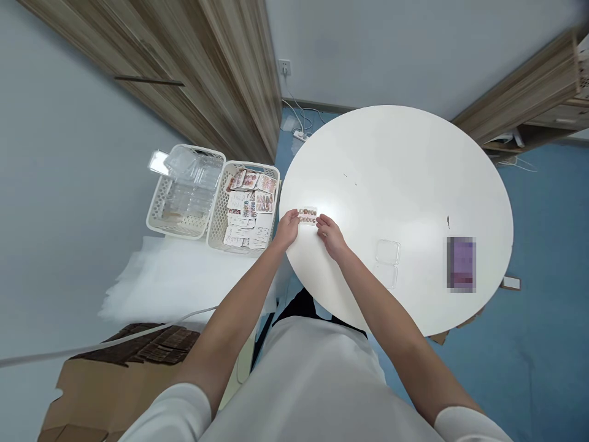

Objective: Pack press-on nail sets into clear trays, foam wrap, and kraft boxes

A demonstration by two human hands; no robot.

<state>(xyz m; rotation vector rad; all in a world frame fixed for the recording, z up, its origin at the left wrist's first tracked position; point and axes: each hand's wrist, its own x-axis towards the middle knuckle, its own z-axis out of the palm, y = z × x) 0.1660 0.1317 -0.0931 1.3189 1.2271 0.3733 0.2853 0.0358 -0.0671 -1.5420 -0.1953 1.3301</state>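
A small clear sheet of press-on nails hangs just over the left edge of a round white table. My left hand pinches its left end and my right hand pinches its right end, fingers closed on it. An open clear plastic case lies on the table to the right of my right hand.
Left of the table stand two white baskets: one with clear plastic cases, one with nail sheets and printed cards. White foam sheets and a cardboard box lie below them. A blurred purple object sits on the table's right side.
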